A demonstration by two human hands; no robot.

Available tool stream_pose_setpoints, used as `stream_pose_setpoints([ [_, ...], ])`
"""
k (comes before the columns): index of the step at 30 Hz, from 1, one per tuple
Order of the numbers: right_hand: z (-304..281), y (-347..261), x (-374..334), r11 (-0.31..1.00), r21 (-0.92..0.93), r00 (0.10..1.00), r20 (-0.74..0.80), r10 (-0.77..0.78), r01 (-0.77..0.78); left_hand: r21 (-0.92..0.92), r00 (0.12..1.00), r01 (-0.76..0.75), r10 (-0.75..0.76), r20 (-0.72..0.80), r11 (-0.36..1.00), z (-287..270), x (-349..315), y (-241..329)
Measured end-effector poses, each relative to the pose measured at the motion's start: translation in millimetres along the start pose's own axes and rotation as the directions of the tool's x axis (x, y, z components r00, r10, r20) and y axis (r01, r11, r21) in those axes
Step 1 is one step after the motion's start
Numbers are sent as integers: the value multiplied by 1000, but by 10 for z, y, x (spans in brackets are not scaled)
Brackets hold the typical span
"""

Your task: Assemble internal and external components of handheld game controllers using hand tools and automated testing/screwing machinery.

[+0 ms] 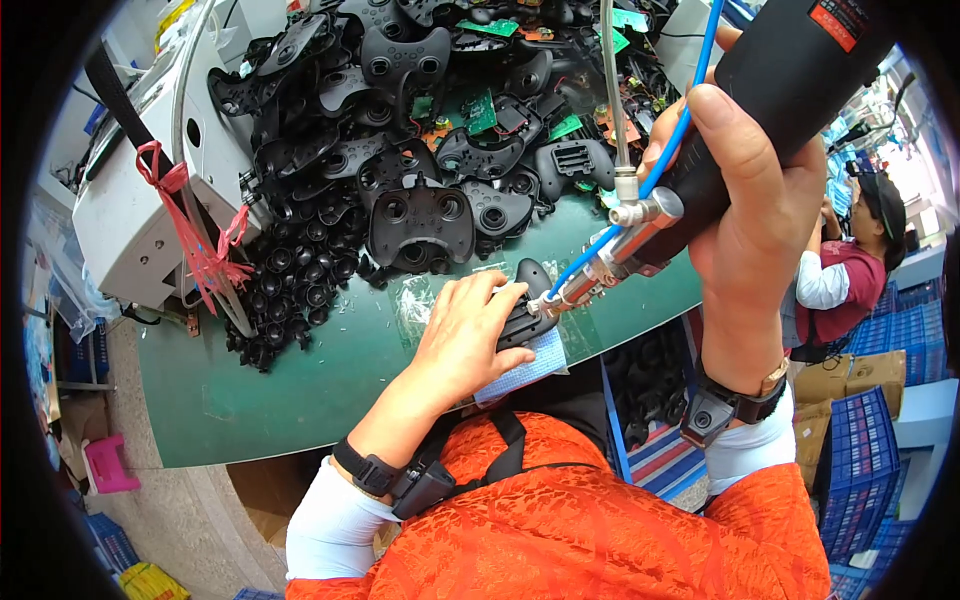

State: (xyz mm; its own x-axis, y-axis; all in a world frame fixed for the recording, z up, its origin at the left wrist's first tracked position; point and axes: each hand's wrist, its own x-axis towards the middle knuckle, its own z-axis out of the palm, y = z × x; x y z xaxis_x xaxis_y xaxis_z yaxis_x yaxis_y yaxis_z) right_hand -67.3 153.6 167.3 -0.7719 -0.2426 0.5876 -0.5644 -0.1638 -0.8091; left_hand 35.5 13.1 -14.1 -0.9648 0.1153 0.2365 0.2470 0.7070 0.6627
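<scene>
My left hand grips a black game controller near the table's front edge, fingers curled over it and thumb at its near side. A light blue cloth lies partly beneath it. Wrapped around a large black electric screwdriver is my right hand. The tool slants down to the left, and its metal nose reaches the controller beside my left fingertips. A thin blue air hose runs along the tool to its nose. The exact contact at the tip is too small to make out.
Black controllers and shells are heaped across the back of the green table, with green circuit boards among them. Small black round caps pile at left, beside a white machine. Another person sits at right near blue crates.
</scene>
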Motion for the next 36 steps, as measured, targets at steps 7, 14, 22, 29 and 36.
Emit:
stream_pose_setpoints([
  [7,-40,53,-23,998,43,998,42,-47,45,108,998,-69,69,6,992,43,-57,-71],
  [14,-254,-113,175,996,-84,999,-33,-31,28,124,999,-31,29,18,992,77,-20,-94],
  [22,-181,-163,-14,999,-47,999,32,-6,7,173,998,-40,32,51,984,150,-49,-49],
  [29,52,-4,-83,999,17,999,30,-29,29,245,993,-101,83,83,964,129,20,-112],
  [36,61,57,-68,991,126,999,0,41,-41,206,988,-146,155,-28,968,-12,-100,-203],
])
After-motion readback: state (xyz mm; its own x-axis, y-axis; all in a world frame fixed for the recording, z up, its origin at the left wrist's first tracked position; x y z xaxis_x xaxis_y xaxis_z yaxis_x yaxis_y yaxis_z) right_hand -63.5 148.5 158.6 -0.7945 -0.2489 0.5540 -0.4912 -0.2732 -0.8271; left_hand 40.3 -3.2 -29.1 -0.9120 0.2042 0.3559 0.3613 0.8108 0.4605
